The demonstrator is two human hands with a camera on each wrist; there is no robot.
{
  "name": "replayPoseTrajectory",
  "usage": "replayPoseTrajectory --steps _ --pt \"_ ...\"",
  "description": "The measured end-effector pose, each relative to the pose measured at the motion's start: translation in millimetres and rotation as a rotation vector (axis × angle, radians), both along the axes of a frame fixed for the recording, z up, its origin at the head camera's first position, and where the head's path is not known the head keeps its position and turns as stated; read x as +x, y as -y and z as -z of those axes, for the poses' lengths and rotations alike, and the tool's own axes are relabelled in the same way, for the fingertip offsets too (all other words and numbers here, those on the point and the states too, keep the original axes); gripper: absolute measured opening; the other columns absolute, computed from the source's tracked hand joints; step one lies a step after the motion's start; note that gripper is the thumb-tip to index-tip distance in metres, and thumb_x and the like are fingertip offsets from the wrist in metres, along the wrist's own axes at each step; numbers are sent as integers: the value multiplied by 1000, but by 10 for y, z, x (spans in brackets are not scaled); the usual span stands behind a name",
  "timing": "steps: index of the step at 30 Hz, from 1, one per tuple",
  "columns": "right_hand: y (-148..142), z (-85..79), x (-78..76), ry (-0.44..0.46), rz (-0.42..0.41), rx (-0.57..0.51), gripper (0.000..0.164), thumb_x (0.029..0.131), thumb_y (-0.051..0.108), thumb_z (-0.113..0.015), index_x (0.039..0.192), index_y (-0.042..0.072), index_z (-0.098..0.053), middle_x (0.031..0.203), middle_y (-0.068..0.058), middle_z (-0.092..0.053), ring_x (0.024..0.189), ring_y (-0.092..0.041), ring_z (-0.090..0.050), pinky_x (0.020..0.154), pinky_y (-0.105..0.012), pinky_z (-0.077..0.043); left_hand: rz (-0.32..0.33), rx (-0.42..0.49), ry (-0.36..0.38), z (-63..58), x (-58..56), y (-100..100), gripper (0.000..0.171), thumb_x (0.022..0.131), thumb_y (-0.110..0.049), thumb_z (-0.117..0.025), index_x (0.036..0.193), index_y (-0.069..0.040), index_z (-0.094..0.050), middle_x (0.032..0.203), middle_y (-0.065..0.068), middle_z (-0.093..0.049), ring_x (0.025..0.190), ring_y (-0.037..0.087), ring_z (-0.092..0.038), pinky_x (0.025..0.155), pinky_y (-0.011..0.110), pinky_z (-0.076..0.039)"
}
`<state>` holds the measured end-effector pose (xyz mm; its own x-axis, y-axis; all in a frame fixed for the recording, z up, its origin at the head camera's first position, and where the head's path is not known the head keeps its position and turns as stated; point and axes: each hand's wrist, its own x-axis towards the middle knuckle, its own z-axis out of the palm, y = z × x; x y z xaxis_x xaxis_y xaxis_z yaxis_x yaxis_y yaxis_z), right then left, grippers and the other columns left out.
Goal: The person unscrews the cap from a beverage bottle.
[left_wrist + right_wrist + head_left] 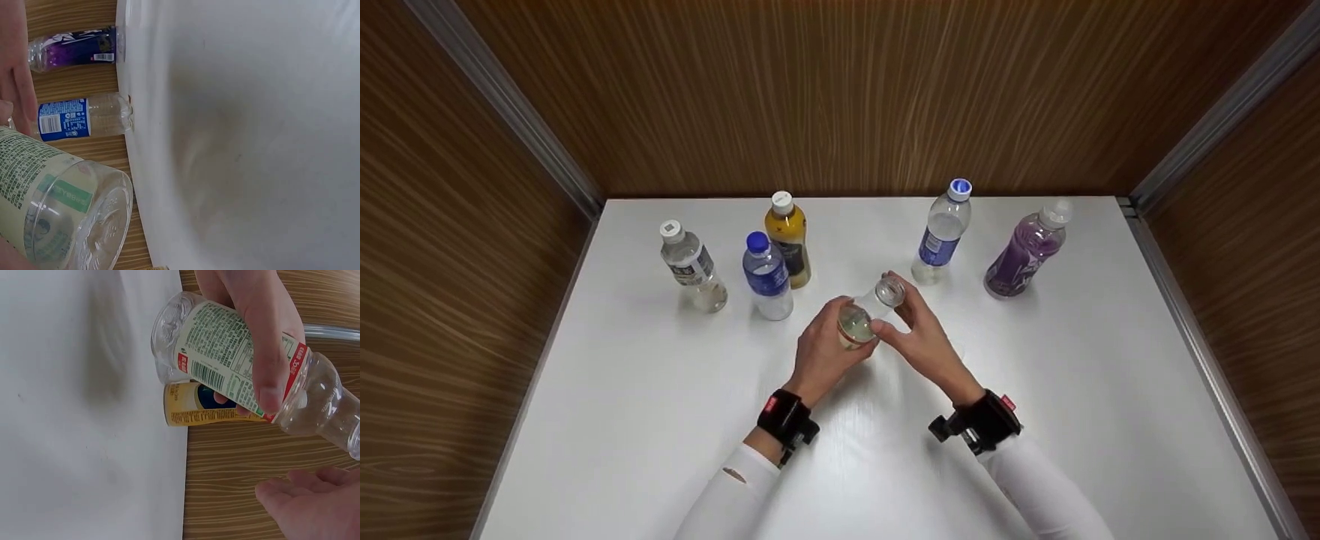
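Steadying the capless bottle [856, 322] seems the step, left hand [826, 346] wrapped round it; next, the right hand [921, 337], spread beside its neck [889, 292], likely must grip.

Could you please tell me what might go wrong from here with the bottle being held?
The uncapped bottle tilts in the left hand, so any liquid inside might spill. The right hand does not seem to grip it, so a slip of the left hand could drop it. The bottle with the solid blue cap stands just beyond the left hand, so a careless swing could knock it over.
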<state>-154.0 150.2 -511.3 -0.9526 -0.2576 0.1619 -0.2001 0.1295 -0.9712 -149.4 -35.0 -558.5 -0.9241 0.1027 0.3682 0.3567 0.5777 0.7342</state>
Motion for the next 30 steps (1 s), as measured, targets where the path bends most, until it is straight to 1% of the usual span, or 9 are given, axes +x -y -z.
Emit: replayPoseTrajectory --steps 3,5,10,12,14,20,23,26,30 --pt "61 -7 -2 -22 29 -42 70 94 4 -75 153 -5 -39 155 -23 -45 143 -33 -45 119 -42 -35 -3 2 -7 4 0 -1 71 78 -32 -92 134 -6 -56 123 10 -68 109 25 -68 89 46 -56" --pt "94 -38 3 -29 50 -71 58 95 1 -73 145 -8 -47 146 -25 -53 136 -30 -53 116 -42 -40 -6 -4 -12 11 0 -1 71 77 -32 -92 134 -6 -56 122 9 -68 108 25 -68 88 46 -56" --pt "124 -28 -10 -31 69 -131 38 95 -2 -71 130 -8 -56 126 -19 -63 118 -23 -63 103 -36 -51 -19 -29 -34 25 3 7 72 76 -34 -92 132 -6 -57 121 10 -69 106 25 -68 86 46 -57" --pt "122 9 -22 -30 70 -137 37 95 -1 -72 129 -7 -57 124 -15 -64 117 -23 -64 100 -32 -53 -22 -38 -37 27 4 14 72 76 -34 -92 133 -6 -57 121 10 -69 107 26 -68 87 46 -56" --pt "125 9 -21 -25 70 -142 37 95 -1 -72 129 -8 -57 124 -15 -64 117 -23 -63 98 -31 -53 -22 -44 -26 23 5 22 75 76 -36 -93 134 -6 -56 122 11 -69 108 26 -68 88 47 -56" --pt "99 20 -63 -11 83 -127 40 97 1 -71 132 -8 -55 126 -20 -63 120 -26 -63 98 -29 -53 -8 -104 41 -23 26 114 95 73 -48 -93 146 -6 -49 131 12 -61 115 29 -62 98 50 -50" --pt "59 16 -122 -13 117 -135 41 97 0 -70 134 -9 -53 127 -23 -62 121 -28 -62 97 -29 -54 -17 -142 16 -30 52 205 101 72 -50 -94 148 -5 -46 133 12 -56 118 28 -57 102 50 -47" --pt "17 -7 -205 -30 163 -129 44 97 0 -70 135 -10 -52 128 -24 -61 122 -31 -61 101 -33 -53 -36 -168 -26 -30 72 296 101 71 -49 -94 148 -4 -46 135 13 -53 121 29 -55 103 50 -46" --pt "-38 -58 -355 -92 219 -61 48 97 6 -72 138 -9 -51 130 -22 -61 124 -32 -60 107 -41 -49 -48 -182 -40 -37 85 380 97 74 -48 -92 148 -5 -47 136 13 -52 124 28 -54 104 50 -45"
